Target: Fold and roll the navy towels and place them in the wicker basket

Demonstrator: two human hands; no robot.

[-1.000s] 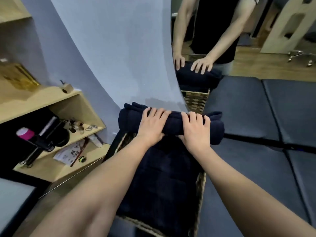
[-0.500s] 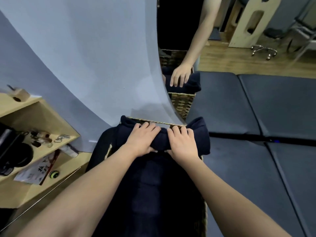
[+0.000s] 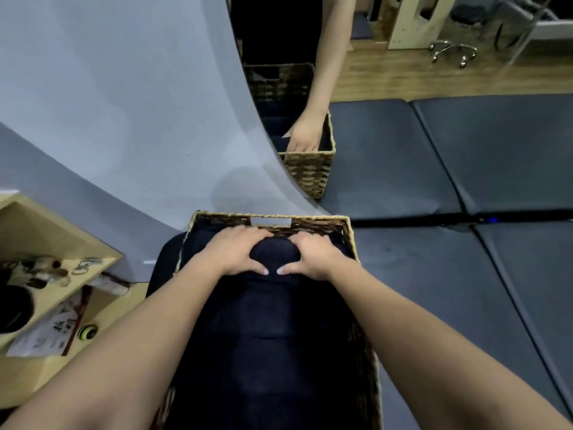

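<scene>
the rolled navy towel (image 3: pixel 273 255) sits at the far end of the wicker basket (image 3: pixel 347 226), on other dark towels (image 3: pixel 266 330) whose edges are hard to tell apart. the left hand (image 3: pixel 237 254) and right hand (image 3: pixel 313 256) grasp it from either side, fingers curled over its top, thumbs pressed on its near side. both forearms reach in from the bottom edge.

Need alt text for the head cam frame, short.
Both hands, left hand and right hand, press a rolled navy towel down at the far end of a wicker basket already lined with navy towels. A wall mirror behind reflects the scene.
</scene>
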